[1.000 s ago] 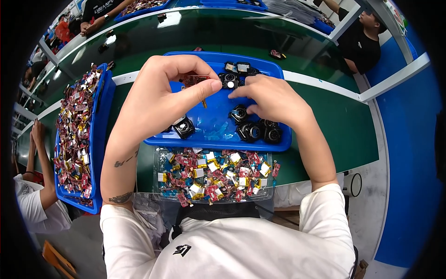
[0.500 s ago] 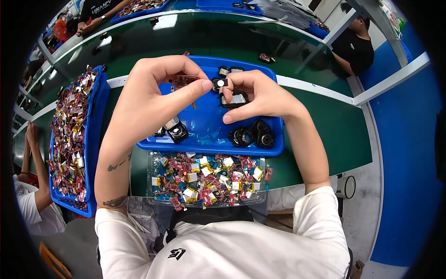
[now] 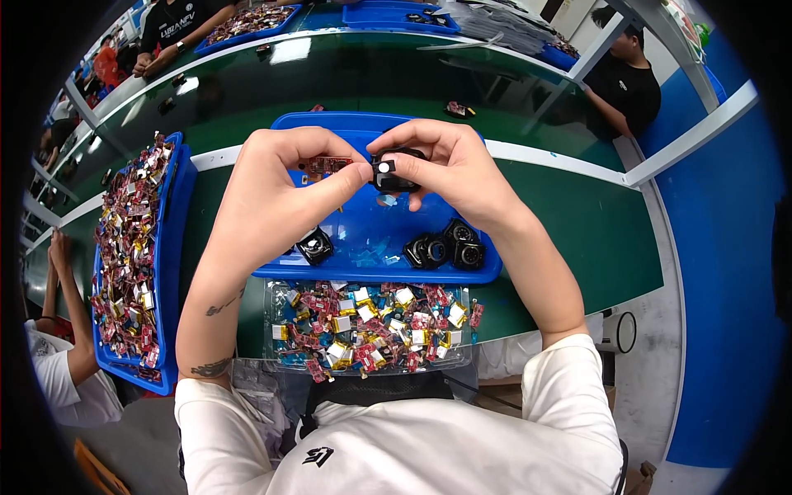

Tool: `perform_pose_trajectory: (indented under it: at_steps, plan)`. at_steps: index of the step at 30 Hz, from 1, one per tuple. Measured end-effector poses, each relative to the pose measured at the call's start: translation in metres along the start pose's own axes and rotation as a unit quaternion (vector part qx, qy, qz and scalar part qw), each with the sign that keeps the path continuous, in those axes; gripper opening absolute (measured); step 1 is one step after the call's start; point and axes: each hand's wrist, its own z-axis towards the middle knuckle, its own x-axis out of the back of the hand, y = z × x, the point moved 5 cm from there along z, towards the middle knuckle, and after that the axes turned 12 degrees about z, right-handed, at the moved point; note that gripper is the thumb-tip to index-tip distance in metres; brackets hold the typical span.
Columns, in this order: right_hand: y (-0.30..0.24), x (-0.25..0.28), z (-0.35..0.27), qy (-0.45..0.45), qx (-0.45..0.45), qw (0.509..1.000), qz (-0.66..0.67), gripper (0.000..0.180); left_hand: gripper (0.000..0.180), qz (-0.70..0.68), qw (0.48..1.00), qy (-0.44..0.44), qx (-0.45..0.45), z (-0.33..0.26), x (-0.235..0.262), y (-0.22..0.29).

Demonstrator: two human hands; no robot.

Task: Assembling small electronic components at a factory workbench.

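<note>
My left hand [image 3: 289, 186] pinches a small red circuit board [image 3: 332, 164] between thumb and forefinger. At the fingertips, a small black part with a white round dot [image 3: 384, 167] lies against a black watch case [image 3: 403, 180]. My right hand [image 3: 462, 173] grips that case, its fingers behind and its thumb pressed over the front near the dot. Both hands meet above a blue tray [image 3: 355, 235]. In the tray, several black watch cases [image 3: 429, 249] sit at the near right, and another black case [image 3: 315, 246] lies by my left wrist. My fingers hide part of the board.
A transparent tray of red circuit boards and silver batteries [image 3: 367, 326] stands nearest me. On the left is a long blue tray [image 3: 169, 247] heaped with similar boards. White metal rails [image 3: 561, 157] frame the green table [image 3: 577, 223]. Other people sit across and at left.
My right thumb has closed down onto the black case, which is now raised against the small black part. Previously that thumb stood apart. My left hand keeps its pinch on the circuit board.
</note>
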Motion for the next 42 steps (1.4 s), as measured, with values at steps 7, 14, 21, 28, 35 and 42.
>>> perform_pose_trajectory:
  at_steps: [7, 14, 21, 28, 35, 42]
  plan:
    - [-0.006, 0.006, -0.001, 0.063, 0.140, 0.976, -0.155, 0.017, 0.011, -0.001, 1.000, 0.020, 0.009, 0.002, -0.001, -0.001]
    - [0.001, 0.011, -0.002, 0.121, 0.092, 0.986, -0.065, 0.023, 0.013, -0.022, 0.996, 0.022, 0.083, -0.001, -0.002, -0.003]
    - [0.002, -0.008, -0.006, 0.092, 0.092, 0.991, 0.026, 0.029, 0.015, 0.007, 0.994, 0.015, 0.109, -0.002, -0.010, -0.014]
    - [-0.002, -0.017, -0.011, 0.085, 0.128, 0.988, -0.010, 0.026, 0.018, 0.013, 0.995, 0.047, 0.085, 0.000, -0.010, -0.014]
    - [0.000, -0.017, -0.012, 0.078, 0.118, 0.989, -0.042, 0.029, 0.019, 0.019, 0.995, 0.050, 0.083, 0.001, -0.011, -0.015]
    - [0.000, -0.019, -0.013, 0.083, 0.125, 0.988, -0.035, 0.027, 0.020, 0.008, 0.995, 0.055, 0.082, 0.000, -0.009, -0.014]
